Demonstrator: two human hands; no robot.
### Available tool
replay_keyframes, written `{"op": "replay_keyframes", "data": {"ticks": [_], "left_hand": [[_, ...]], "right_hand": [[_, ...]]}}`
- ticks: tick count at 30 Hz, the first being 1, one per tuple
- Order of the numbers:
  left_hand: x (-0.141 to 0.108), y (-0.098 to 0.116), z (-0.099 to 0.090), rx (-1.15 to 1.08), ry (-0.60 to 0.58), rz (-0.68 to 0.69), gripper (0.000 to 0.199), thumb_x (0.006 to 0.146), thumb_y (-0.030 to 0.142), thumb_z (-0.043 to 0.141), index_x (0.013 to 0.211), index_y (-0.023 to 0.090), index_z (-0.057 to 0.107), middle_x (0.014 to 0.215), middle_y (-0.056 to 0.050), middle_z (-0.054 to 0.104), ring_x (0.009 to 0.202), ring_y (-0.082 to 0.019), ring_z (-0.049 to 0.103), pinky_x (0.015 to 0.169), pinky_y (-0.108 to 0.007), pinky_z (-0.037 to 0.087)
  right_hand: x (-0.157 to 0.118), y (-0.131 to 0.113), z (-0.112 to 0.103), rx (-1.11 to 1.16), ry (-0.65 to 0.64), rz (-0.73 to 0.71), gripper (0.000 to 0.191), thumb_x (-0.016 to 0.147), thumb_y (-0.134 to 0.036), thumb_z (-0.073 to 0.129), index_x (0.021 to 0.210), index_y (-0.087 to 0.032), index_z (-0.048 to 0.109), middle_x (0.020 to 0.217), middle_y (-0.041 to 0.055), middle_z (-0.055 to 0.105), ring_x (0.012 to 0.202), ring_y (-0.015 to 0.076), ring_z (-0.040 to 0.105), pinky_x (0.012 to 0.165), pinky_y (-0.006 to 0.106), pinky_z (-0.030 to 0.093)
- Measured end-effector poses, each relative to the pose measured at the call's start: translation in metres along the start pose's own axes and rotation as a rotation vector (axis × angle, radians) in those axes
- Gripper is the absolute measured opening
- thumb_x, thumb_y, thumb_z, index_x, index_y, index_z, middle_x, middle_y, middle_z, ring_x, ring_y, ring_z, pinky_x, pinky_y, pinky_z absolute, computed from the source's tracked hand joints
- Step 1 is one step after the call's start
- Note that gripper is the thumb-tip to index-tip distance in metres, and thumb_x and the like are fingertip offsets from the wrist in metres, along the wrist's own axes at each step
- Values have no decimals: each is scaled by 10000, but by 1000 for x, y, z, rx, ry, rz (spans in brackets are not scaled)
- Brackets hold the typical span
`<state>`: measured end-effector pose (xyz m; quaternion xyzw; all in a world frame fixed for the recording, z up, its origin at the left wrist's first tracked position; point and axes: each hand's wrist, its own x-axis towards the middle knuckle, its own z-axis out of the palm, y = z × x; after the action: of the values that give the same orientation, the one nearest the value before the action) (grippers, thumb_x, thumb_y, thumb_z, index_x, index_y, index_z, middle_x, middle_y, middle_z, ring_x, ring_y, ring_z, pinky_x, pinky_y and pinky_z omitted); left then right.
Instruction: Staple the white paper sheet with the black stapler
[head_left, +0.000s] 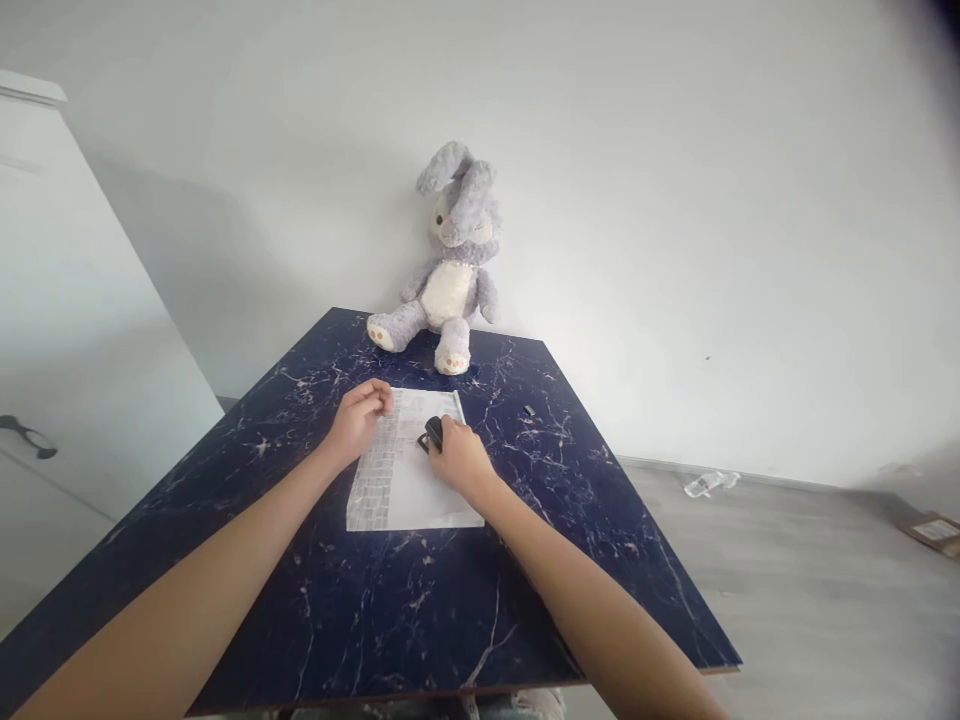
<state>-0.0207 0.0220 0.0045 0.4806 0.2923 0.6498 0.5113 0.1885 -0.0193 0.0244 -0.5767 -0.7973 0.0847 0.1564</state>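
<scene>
A white sheet of paper (431, 490) with a grey brick-like pattern down its left side lies on the dark blue marbled table (330, 600). Over the sheet's right half, my right hand (463, 457) is wrapped round a small black object (434, 432), which looks like a stapler or punch. At the sheet's upper left edge is my left hand (360, 418), its fingers curled together; whether anything is between them is too small to tell.
A grey plush rabbit (450, 290) sits at the table's far edge against the wall. A small dark item (529, 411) lies right of the sheet. On the left stands a white cabinet (67, 300). Clear plastic (710, 484) and a cardboard piece (934, 530) are on the floor at right.
</scene>
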Motion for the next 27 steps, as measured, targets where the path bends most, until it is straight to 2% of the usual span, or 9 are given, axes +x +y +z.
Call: {"op": "replay_keyframes", "data": {"ticks": [3, 8, 11, 14, 16, 18, 21, 24, 27], "left_hand": [[-1, -3, 3, 19, -17, -7, 180, 685, 103, 586, 838, 159, 664, 640, 1, 573, 626, -130, 482, 621, -260, 350], [0, -9, 7, 59, -43, -9, 220, 685, 81, 549, 852, 157, 672, 645, -1, 578, 627, -133, 491, 619, -270, 341], [1, -7, 10, 54, -22, -19, 222, 687, 63, 546, 844, 155, 672, 649, -4, 575, 630, -130, 490, 618, -266, 336], [0, -2, 5, -61, -61, -51, 121, 692, 54, 548, 708, 153, 616, 561, 18, 467, 550, -110, 419, 584, -265, 315], [0, 1, -3, -198, -208, -149, 164, 709, 78, 549, 574, 164, 511, 481, 42, 327, 465, -97, 322, 545, -275, 290], [1, 3, -13, -300, -428, -281, 269, 705, 116, 559, 489, 182, 414, 425, 57, 224, 401, -85, 235, 512, -288, 265], [0, 5, -27, -303, -650, -408, 341, 667, 167, 594, 431, 197, 350, 373, 60, 172, 352, -70, 169, 484, -296, 250], [1, 10, -40, -231, -585, -396, 433, 681, 243, 621, 406, 210, 288, 346, 59, 144, 334, -66, 141, 456, -296, 255], [4, 20, -58, -177, -468, -276, 541, 755, 367, 583, 416, 214, 191, 339, 67, 47, 327, -67, 81, 438, -289, 223]], "right_hand": [[-34, 29, -12, -20, -6, 39, 132, 914, -263, 559, 1003, -169, 532, 960, 107, 686, 811, 230, 651, 664, 287, 397], [-108, 108, -41, 1, 72, 174, 153, 925, -356, 538, 1002, -226, 564, 901, 101, 673, 811, 290, 660, 682, 367, 457], [-126, 147, -58, 67, 59, 252, 285, 895, -482, 579, 1043, -239, 592, 877, 95, 669, 830, 313, 658, 717, 415, 493], [-112, 171, -69, 271, 84, 258, 443, 933, -598, 458, 1128, -225, 598, 1024, 91, 681, 969, 301, 642, 821, 431, 521], [-87, 181, -71, 261, 237, 236, 486, 985, -575, 324, 1174, -223, 601, 1152, 115, 658, 1105, 307, 594, 933, 469, 493], [-56, 189, -66, 74, 317, 133, 481, 980, -546, 352, 1224, -215, 603, 1291, 152, 604, 1261, 335, 503, 1067, 522, 399], [-15, 198, -46, -117, 139, -27, 604, 972, -576, 377, 1414, -186, 509, 1572, 164, 378, 1483, 351, 272, 1183, 538, 267], [8, 205, -15, -185, -51, -4, 770, 968, -650, 310, 1539, -138, 371, 1657, 162, 230, 1542, 351, 153, 1221, 538, 209], [21, 204, 14, -213, -64, 35, 764, 978, -634, 262, 1567, -155, 347, 1663, 145, 221, 1546, 334, 156, 1242, 532, 167]]}}
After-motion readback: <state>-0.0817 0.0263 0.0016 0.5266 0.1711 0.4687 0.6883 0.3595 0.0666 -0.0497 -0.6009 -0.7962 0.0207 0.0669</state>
